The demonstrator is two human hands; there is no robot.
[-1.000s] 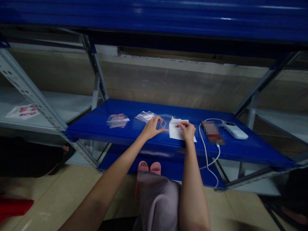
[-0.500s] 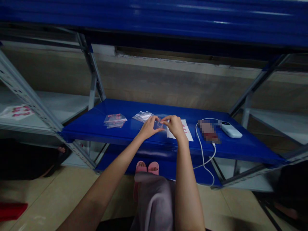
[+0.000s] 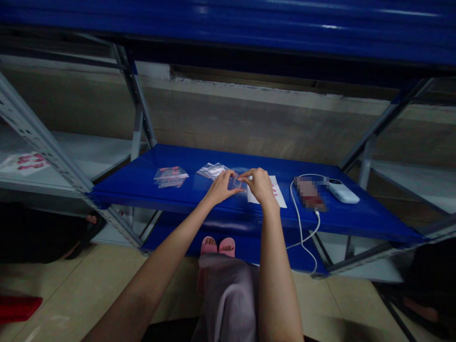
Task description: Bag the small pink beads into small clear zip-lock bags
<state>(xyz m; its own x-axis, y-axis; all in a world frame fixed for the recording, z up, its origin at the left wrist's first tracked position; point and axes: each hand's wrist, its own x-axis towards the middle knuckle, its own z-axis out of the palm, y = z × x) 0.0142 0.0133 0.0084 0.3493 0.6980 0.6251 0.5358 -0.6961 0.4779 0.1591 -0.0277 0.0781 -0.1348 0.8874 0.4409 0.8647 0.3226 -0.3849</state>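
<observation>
A small clear plastic bag [image 3: 236,182] is held between my two hands above the blue shelf [image 3: 199,202]. My left hand [image 3: 221,187] grips its left side, thumb and fingers curved around it. From the right, my right hand [image 3: 259,184] pinches the bag near its top. Behind my left hand lie several flat clear bags [image 3: 211,170]. Partly under my right hand is a white sheet [image 3: 280,192] with small pink pieces on it. Farther left rests a stack of clear bags [image 3: 171,177] with pink pieces inside.
On the right lie a blurred-out phone [image 3: 309,194] and a pale power bank [image 3: 342,191], joined by a white cable [image 3: 299,228] that hangs over the front edge. Metal posts [image 3: 137,104] flank the shelf. Another sheet with pink pieces [image 3: 26,163] lies on the neighbouring left shelf.
The hands stay almost in the same place with the bag between them. The view has shifted very slightly.
</observation>
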